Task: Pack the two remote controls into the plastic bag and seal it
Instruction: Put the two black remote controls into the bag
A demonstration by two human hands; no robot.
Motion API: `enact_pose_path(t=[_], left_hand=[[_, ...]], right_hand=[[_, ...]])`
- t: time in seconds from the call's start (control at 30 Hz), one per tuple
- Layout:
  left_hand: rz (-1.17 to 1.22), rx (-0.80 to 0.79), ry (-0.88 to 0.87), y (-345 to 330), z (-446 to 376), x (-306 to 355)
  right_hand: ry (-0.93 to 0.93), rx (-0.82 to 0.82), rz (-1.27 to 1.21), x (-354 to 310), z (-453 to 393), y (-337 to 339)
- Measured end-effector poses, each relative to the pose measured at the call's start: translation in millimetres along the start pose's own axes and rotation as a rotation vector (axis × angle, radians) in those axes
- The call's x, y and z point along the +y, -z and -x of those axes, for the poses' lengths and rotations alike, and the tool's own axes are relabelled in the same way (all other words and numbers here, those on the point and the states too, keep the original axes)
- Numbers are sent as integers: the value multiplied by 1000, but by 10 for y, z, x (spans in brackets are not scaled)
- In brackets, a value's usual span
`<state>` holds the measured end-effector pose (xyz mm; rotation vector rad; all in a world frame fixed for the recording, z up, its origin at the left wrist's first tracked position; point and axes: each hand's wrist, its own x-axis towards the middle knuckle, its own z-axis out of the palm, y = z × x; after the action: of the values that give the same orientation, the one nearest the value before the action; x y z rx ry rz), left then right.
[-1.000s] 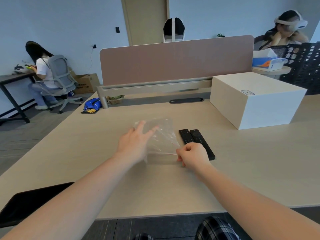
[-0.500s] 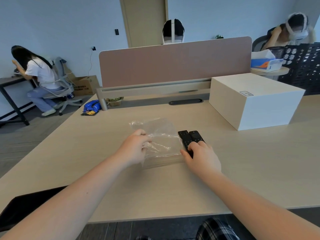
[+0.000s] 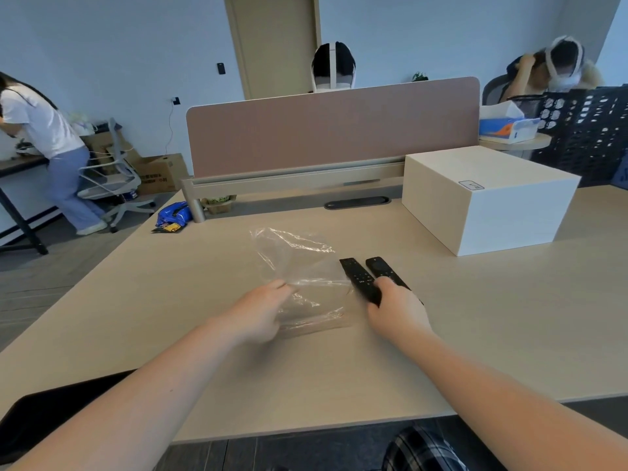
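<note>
A clear, crumpled plastic bag (image 3: 299, 266) lies on the light wooden table (image 3: 475, 334), in front of me. My left hand (image 3: 258, 311) pinches the bag's near left part, fingers closed on the film. Two black remote controls lie side by side just right of the bag: the left remote (image 3: 358, 277) and the right remote (image 3: 382, 268). My right hand (image 3: 397, 311) covers their near ends and grips the left remote, whose near end sticks out past my thumb. Whether it also holds the right remote I cannot tell.
A large white box (image 3: 489, 198) stands at the right, behind the remotes. A pink divider panel (image 3: 333, 127) closes the table's far edge. A black flat object (image 3: 51, 419) lies at the near left corner. Other people sit in the room beyond.
My right hand left the bag's near edge, moved right and closed on the remotes' near ends. My left hand went from flat on the bag to pinching it.
</note>
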<state>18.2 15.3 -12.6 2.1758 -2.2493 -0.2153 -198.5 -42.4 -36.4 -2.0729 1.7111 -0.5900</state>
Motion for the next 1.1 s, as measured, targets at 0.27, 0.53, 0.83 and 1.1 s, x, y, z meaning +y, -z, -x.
enact_pose_path(t=[0.27, 0.53, 0.83, 1.1], left_hand=[[-74, 44, 68, -17, -190, 75], [-25, 150, 196, 53, -520, 99], [9, 204, 164, 82, -497, 93], [93, 133, -92, 90, -396, 397]], right_hand=[[5, 245, -622, -121, 102, 413], [123, 46, -624, -193, 316, 640], [168, 81, -403, -102, 449, 570], [237, 71, -144, -194, 219, 188]])
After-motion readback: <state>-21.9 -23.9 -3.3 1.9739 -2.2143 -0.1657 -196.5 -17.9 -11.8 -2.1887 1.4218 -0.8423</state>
